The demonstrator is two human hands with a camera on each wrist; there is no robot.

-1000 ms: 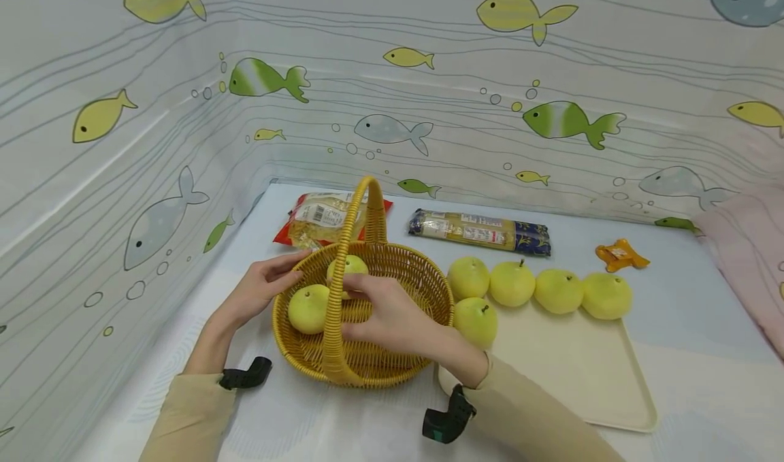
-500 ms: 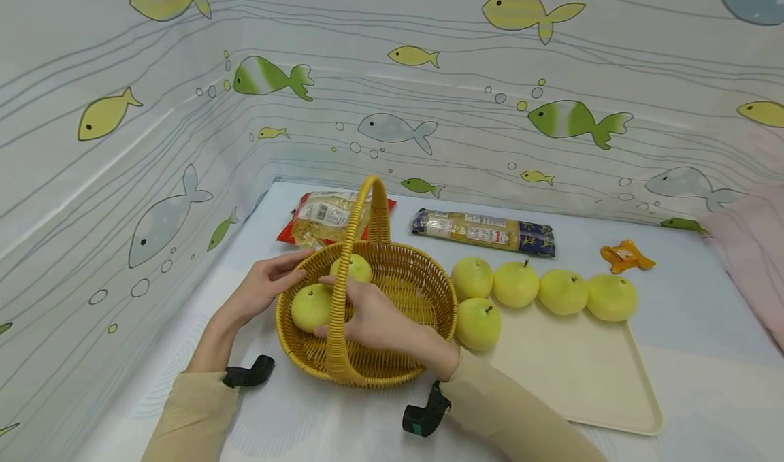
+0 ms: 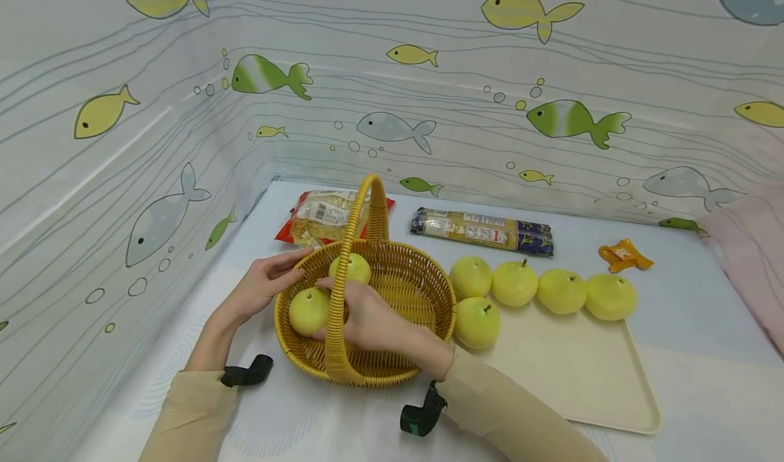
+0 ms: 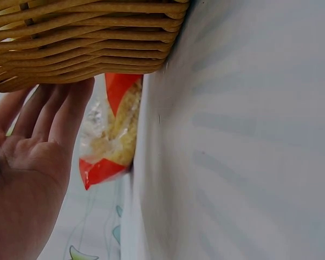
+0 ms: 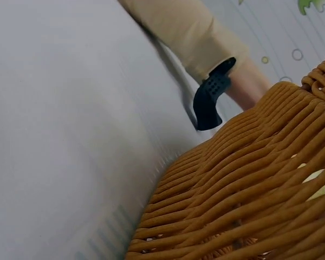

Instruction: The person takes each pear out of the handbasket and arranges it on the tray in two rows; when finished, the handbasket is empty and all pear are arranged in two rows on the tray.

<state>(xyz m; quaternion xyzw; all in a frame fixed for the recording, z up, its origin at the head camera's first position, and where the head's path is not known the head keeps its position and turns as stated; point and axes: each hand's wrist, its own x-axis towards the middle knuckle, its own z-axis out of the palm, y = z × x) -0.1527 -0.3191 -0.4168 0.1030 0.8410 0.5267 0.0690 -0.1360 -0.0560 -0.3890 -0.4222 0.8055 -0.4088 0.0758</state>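
A yellow wicker basket (image 3: pixel 429 278) with a tall arched handle (image 3: pixel 337 326) holds two round yellow-green pears. My left hand (image 3: pixel 262 286) rests against its left side, fingers fairly straight along the outside in the left wrist view. My right hand (image 3: pixel 372 318) reaches into the basket from the right, behind the handle. Its fingers and thumb spread round the right side of the front pear (image 3: pixel 306 311), partly hidden by the handle. Behind it sits the back pear (image 3: pixel 358 269). In the right wrist view the basket wall (image 5: pixel 244 184) hides this hand.
Right of the basket, a cream tray (image 3: pixel 582 373) has several pears (image 3: pixel 514 284) along its back and left edges. Behind stand a red-edged clear food bag (image 3: pixel 318 217), a long blue-ended packet (image 3: pixel 484 231) and a small orange packet (image 3: pixel 625 255). Fish-patterned sheets wall the table.
My right hand has moved left and forward from beside the back pear to the front pear, which has shifted slightly toward me. The left hand stays at the basket.
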